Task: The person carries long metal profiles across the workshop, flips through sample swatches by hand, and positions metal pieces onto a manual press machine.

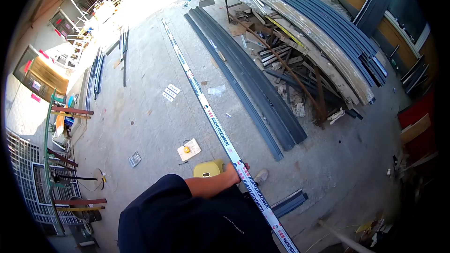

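A long, narrow profile bar (218, 129) in white film printed with blue lettering runs from the upper middle down past the bottom edge. My left hand (233, 173) is wrapped around it close to my body, with fingertips showing on the far side. My right hand is out of sight. Just left of my left hand is a yellow stool (207, 169). Beyond that, a yellow tape measure (186, 150) rests on a pale notepad or board (194, 148). My shoe (261, 176) shows right of the bar.
Long dark grey profiles (248, 77) lie on the concrete floor to the right. Behind them, a rack (323, 33) carries more bars above scrap pieces. A calculator (135, 159) lies at left, near a metal frame with projecting arms (79, 202). Short dark profiles (290, 204) lie at lower right.
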{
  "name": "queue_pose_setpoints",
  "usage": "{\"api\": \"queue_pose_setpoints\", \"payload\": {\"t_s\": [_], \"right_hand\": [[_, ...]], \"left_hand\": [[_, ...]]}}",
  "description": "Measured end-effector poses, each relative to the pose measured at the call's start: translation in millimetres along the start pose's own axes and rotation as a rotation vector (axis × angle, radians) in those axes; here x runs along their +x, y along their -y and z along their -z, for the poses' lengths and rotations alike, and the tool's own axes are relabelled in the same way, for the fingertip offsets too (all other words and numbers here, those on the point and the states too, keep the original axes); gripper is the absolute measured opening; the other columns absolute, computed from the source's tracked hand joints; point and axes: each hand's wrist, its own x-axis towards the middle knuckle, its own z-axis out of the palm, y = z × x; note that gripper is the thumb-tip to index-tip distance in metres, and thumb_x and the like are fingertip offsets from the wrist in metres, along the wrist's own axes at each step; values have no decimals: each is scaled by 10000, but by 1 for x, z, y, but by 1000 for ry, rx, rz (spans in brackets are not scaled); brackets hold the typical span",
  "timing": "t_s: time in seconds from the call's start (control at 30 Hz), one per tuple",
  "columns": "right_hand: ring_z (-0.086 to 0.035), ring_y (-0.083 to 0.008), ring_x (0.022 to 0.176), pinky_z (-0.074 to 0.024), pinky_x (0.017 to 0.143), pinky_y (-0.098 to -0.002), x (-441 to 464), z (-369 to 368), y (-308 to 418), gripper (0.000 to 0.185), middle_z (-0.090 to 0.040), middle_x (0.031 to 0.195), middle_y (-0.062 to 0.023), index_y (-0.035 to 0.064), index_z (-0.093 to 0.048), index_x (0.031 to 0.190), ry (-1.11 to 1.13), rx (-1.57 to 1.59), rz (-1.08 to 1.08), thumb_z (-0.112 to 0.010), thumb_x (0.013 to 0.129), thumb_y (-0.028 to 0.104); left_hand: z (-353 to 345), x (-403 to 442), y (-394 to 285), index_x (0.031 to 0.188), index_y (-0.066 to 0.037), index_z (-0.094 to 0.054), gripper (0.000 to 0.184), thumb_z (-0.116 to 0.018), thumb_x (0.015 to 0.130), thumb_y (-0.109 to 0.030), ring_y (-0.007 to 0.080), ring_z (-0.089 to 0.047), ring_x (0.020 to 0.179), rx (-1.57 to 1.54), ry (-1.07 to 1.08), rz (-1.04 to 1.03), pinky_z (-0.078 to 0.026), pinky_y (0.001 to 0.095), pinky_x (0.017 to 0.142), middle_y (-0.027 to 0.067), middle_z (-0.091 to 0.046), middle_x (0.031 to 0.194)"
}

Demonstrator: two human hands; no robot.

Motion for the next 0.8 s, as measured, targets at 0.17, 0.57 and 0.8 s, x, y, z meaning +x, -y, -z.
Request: {"api": "queue_pose_setpoints", "payload": {"t_s": [0.17, 0.57, 0.8], "right_hand": [[-678, -328, 1147, -590, 932, -459, 12, -55, 73, 411, -665, 1275, -179, -11, -621, 1257, 79, -25, 12, -591, 970, 281], [-670, -325, 1164, -598, 936, -459, -84, -249, 204, 391, -643, 1308, -176, -8, -585, 1291, 193, -73, -77, -608, 960, 200], [-666, -323, 1173, -603, 939, -459, -165, -357, 240, 393, -631, 1327, -175, -7, -564, 1310, 180, -116, -225, -619, 954, 152]], "left_hand": [[-72, 45, -20, 958, -102, -560, 386, -398, 1056, -438, 378, -659, 856, -51, 0, -3, -530, 568, 737, 185, -633, 903], [-168, 215, -219, 1046, -111, -563, 350, -469, 1053, -448, 334, -648, 771, 86, -120, -82, -545, 558, 678, 159, -613, 880], [-193, 336, -416, 958, -97, -585, 359, -415, 1071, -392, 370, -691, 895, 117, -168, -90, -577, 526, 729, 199, -680, 948]]}}
